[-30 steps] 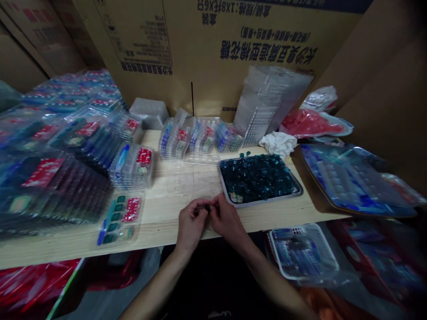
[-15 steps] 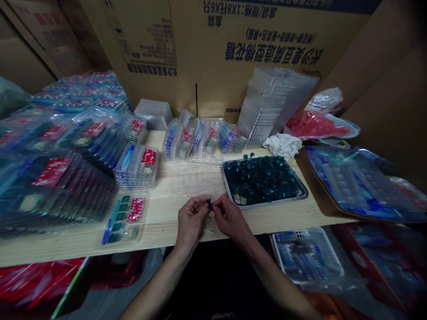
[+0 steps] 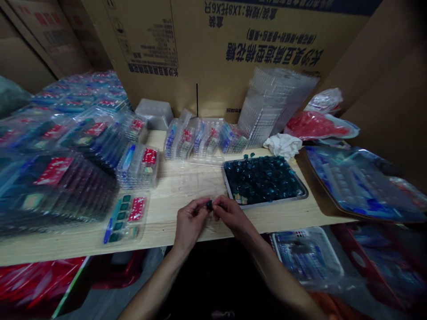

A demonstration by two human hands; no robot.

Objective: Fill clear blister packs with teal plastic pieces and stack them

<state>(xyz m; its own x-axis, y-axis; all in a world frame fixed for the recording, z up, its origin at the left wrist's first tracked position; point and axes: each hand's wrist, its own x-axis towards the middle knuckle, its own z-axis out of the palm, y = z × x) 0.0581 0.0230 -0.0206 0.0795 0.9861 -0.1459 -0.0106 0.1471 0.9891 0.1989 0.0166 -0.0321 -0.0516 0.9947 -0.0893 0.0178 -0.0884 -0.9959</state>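
My left hand (image 3: pixel 190 223) and my right hand (image 3: pixel 231 215) meet over the front edge of the wooden board (image 3: pixel 83 240). Between their fingertips they pinch one small dark teal piece (image 3: pixel 209 205). Just right of the hands stands a grey tray (image 3: pixel 302 194) heaped with small teal pieces (image 3: pixel 263 178). An empty clear blister shell (image 3: pixel 195 180) lies on the board behind the hands. A filled blister pack (image 3: pixel 125 216) with teal pieces, a blue pen and a red card lies to the left.
Stacks of filled blister packs (image 3: pixel 56 178) cover the left side, more stand upright at the back (image 3: pixel 200 138). A pile of empty clear shells (image 3: pixel 273 104) leans on the cardboard box (image 3: pixel 233 49). A white cloth (image 3: pixel 282 144), red bags (image 3: pixel 316 124) and a white basket (image 3: pixel 307 258) are at right.
Both hands stay together on the small teal piece, with only slight finger movement. The view has shifted a little.
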